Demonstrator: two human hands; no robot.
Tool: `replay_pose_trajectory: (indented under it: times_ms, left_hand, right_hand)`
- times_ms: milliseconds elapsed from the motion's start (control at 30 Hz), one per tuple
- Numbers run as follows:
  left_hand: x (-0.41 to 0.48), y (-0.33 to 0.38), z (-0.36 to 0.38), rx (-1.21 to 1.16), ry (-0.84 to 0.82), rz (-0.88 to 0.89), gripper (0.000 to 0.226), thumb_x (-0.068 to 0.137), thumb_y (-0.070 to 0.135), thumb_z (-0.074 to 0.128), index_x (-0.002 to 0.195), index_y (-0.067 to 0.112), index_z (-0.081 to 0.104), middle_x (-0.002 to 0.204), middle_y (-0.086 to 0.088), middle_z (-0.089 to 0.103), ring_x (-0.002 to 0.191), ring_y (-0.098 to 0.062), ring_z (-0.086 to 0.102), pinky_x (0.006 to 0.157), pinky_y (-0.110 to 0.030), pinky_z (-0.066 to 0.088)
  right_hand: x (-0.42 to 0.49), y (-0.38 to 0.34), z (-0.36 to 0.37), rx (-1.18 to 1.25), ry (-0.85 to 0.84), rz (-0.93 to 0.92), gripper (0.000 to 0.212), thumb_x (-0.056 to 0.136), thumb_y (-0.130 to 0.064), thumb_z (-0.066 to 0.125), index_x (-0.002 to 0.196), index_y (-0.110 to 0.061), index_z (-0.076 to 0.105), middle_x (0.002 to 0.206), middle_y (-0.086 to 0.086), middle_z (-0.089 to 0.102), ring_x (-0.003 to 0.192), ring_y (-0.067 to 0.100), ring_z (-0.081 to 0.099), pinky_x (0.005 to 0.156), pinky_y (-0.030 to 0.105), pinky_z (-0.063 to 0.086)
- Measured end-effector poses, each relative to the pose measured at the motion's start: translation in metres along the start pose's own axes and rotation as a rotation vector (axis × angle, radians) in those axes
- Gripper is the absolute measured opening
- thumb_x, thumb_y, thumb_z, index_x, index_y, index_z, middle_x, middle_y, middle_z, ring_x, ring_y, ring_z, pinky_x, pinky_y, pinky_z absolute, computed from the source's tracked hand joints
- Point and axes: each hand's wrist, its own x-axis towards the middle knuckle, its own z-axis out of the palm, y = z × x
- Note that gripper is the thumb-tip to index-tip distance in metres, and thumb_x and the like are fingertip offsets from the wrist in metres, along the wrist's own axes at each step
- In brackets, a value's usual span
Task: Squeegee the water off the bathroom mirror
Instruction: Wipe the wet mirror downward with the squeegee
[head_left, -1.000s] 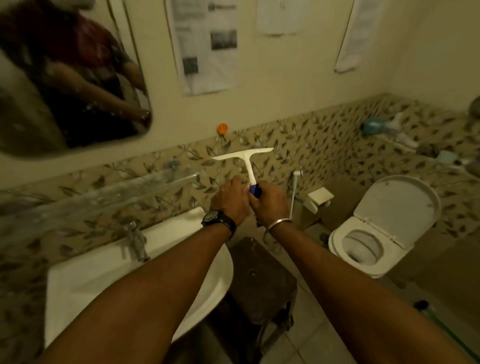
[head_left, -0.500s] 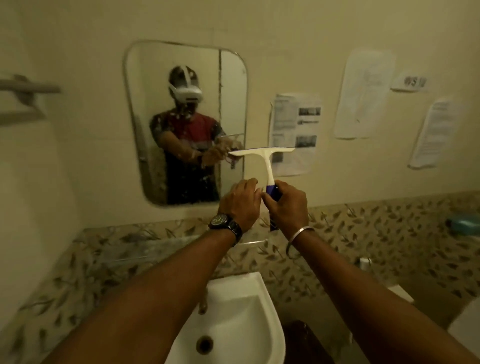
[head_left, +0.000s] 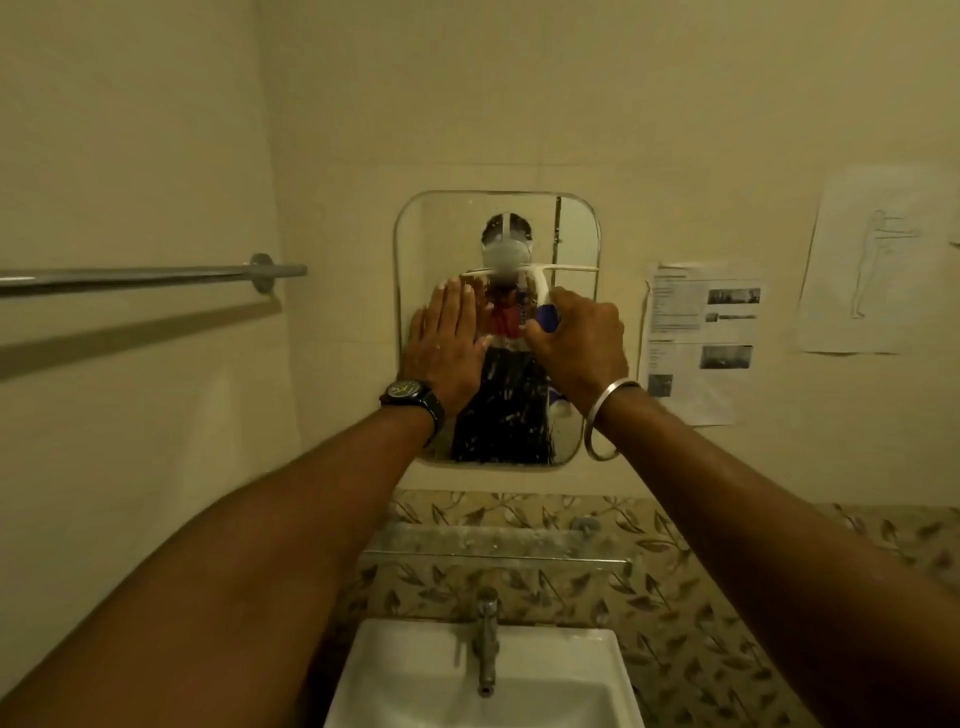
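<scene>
- Blue-and-white plastic squeegee (head_left: 543, 296): the right hand (head_left: 579, 338) has its fingers curled round the handle, and the thin blade lies level across the upper half of the rounded rectangular wall mirror (head_left: 576, 234).
- The left hand (head_left: 451, 343) is flat with straight fingers, its palm against the mirror's left side.
- A black wristwatch (head_left: 410, 397) sits on the left wrist and a silver bangle (head_left: 605, 415) on the right.
- Both hands and forearms hide much of the glass; droplets and streaks show in its lower part.
- Below are a clear glass shelf (head_left: 493, 545), a metal tap (head_left: 487, 639) and a white sink (head_left: 415, 675).
- A metal towel rail (head_left: 156, 273) is on the left wall, and printed paper sheets (head_left: 696, 338) hang to the mirror's right.
</scene>
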Motion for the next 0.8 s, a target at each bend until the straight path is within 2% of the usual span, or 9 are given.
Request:
replay_pose_trajectory:
  times_ms: [67, 133, 233, 300, 400, 567, 667, 800]
  left_hand:
    - [0.008, -0.020, -0.002, 0.038, -0.030, 0.003, 0.068, 0.109, 0.040, 0.026, 0.164, 0.009, 0.001, 0.172, -0.012, -0.003, 0.159, -0.029, -0.002, 0.128, -0.049, 0.011]
    - [0.015, -0.041, -0.003, 0.066, -0.067, 0.014, 0.067, 0.109, 0.037, 0.024, 0.164, 0.010, -0.002, 0.172, -0.010, -0.007, 0.159, -0.027, -0.004, 0.128, -0.049, 0.011]
    - [0.022, -0.066, -0.001, 0.089, -0.104, 0.033, 0.070, 0.109, 0.041, 0.026, 0.164, 0.010, -0.004, 0.172, -0.010, -0.009, 0.159, -0.028, -0.004, 0.128, -0.050, 0.011]
    - [0.024, -0.082, 0.002, 0.125, -0.121, 0.071, 0.078, 0.107, 0.049, 0.031, 0.164, 0.009, -0.005, 0.172, -0.011, -0.010, 0.159, -0.028, -0.005, 0.128, -0.050, 0.011]
    - [0.026, -0.105, 0.007, 0.183, -0.190, 0.139, 0.098, 0.100, 0.063, 0.043, 0.163, 0.008, -0.009, 0.171, -0.014, -0.013, 0.159, -0.030, -0.008, 0.128, -0.051, 0.010]
    - [0.020, -0.136, 0.024, 0.293, -0.300, 0.163, 0.134, 0.080, 0.079, 0.060, 0.160, 0.005, -0.018, 0.168, -0.016, -0.023, 0.157, -0.033, -0.015, 0.128, -0.052, 0.010]
    - [0.014, -0.144, 0.036, 0.317, -0.337, 0.164, 0.145, 0.071, 0.079, 0.069, 0.159, 0.005, -0.020, 0.168, -0.016, -0.023, 0.157, -0.033, -0.015, 0.128, -0.052, 0.009]
    - [0.011, -0.152, 0.047, 0.347, -0.379, 0.177, 0.150, 0.069, 0.070, 0.079, 0.158, 0.005, -0.023, 0.168, -0.016, -0.025, 0.157, -0.033, -0.016, 0.128, -0.054, 0.007]
  right_hand:
    - [0.012, -0.014, -0.004, 0.017, -0.007, -0.002, 0.020, 0.090, -0.031, 0.073, 0.101, -0.016, 0.068, 0.083, -0.002, 0.067, 0.071, 0.014, 0.063, 0.065, 0.025, 0.054]
    - [0.023, -0.026, -0.005, 0.022, -0.024, 0.007, 0.010, 0.090, -0.026, 0.072, 0.092, -0.017, 0.068, 0.077, -0.001, 0.066, 0.067, 0.016, 0.064, 0.065, 0.031, 0.059]
    - [0.038, -0.040, -0.002, -0.034, -0.023, -0.003, 0.009, 0.091, -0.026, 0.069, 0.090, -0.017, 0.068, 0.078, 0.001, 0.065, 0.068, 0.016, 0.063, 0.060, 0.025, 0.053]
    - [0.046, -0.047, 0.003, -0.042, -0.012, 0.000, 0.008, 0.091, -0.025, 0.070, 0.091, -0.017, 0.068, 0.080, 0.000, 0.065, 0.069, 0.014, 0.062, 0.060, 0.021, 0.050]
    - [0.054, -0.057, 0.011, -0.057, -0.012, 0.009, 0.009, 0.090, -0.025, 0.071, 0.091, -0.016, 0.070, 0.082, 0.000, 0.065, 0.072, 0.014, 0.063, 0.065, 0.026, 0.055]
    - [0.061, -0.066, 0.023, -0.093, 0.008, 0.029, 0.012, 0.089, -0.026, 0.072, 0.084, -0.017, 0.066, 0.077, 0.000, 0.063, 0.068, 0.016, 0.062, 0.058, 0.022, 0.048]
    - [0.059, -0.071, 0.031, -0.118, 0.004, 0.038, 0.016, 0.089, -0.028, 0.072, 0.079, -0.018, 0.064, 0.074, 0.001, 0.062, 0.065, 0.018, 0.062, 0.055, 0.024, 0.046]
    - [0.054, -0.076, 0.043, -0.127, -0.018, 0.044, 0.017, 0.092, -0.030, 0.071, 0.085, -0.016, 0.065, 0.075, 0.002, 0.063, 0.066, 0.019, 0.062, 0.060, 0.031, 0.056]
